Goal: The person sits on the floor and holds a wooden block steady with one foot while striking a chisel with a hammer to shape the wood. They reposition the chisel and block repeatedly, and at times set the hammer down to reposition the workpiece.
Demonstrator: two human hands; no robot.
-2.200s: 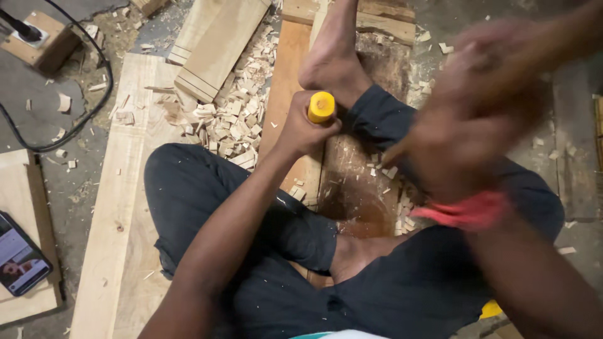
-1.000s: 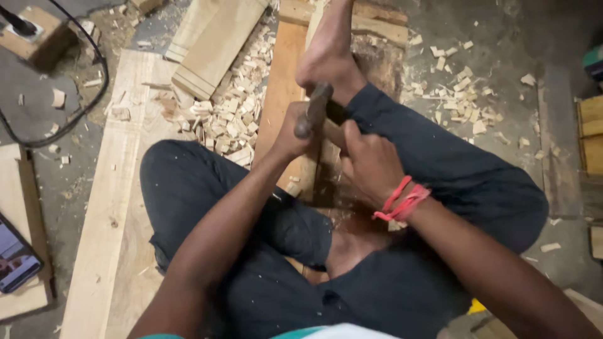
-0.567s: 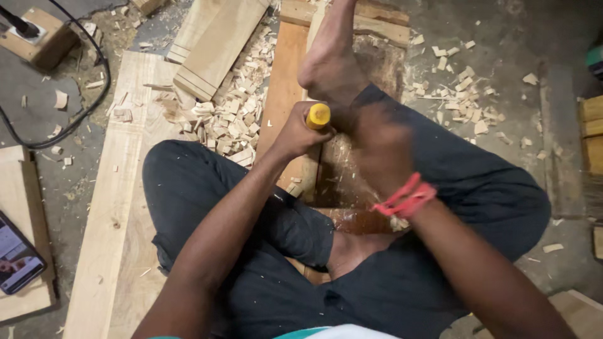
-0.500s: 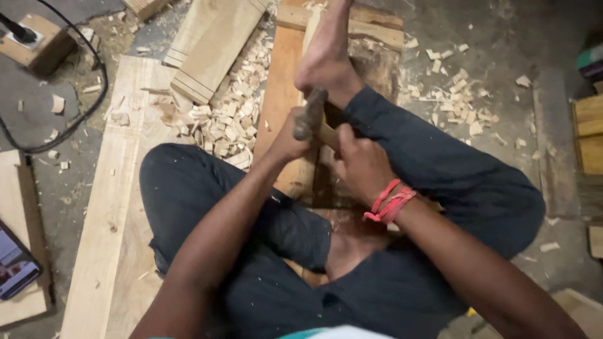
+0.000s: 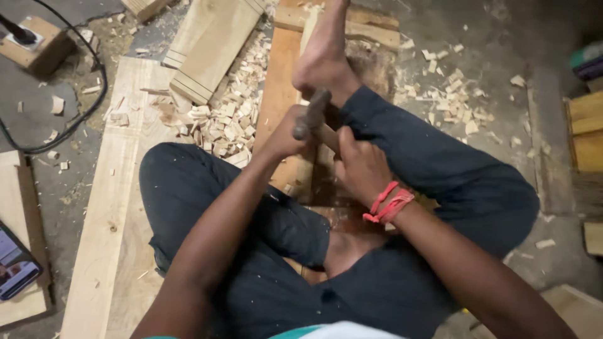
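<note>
I sit on the floor with a reddish wooden plank (image 5: 281, 75) between my legs, and my bare right foot (image 5: 323, 59) presses on it. My left hand (image 5: 282, 133) is fisted around an upright chisel, which the fist and the hammer hide. My right hand (image 5: 363, 171), with red thread at the wrist (image 5: 388, 202), grips a hammer by its wooden handle. The dark metal hammer head (image 5: 312, 112) rests on top of the chisel, just above my left fist.
Wood chips (image 5: 220, 125) are piled left of the plank, with more at the right (image 5: 449, 94). Pale boards (image 5: 107, 207) lie at the left. A phone (image 5: 16, 263) rests on a board at the far left. A black cable (image 5: 81, 107) runs to a wooden block (image 5: 34, 44).
The hammer keeps rising and falling: raised with the chisel's yellow end showing 0.6 s ago, then down on it again. My left hand stays in place.
</note>
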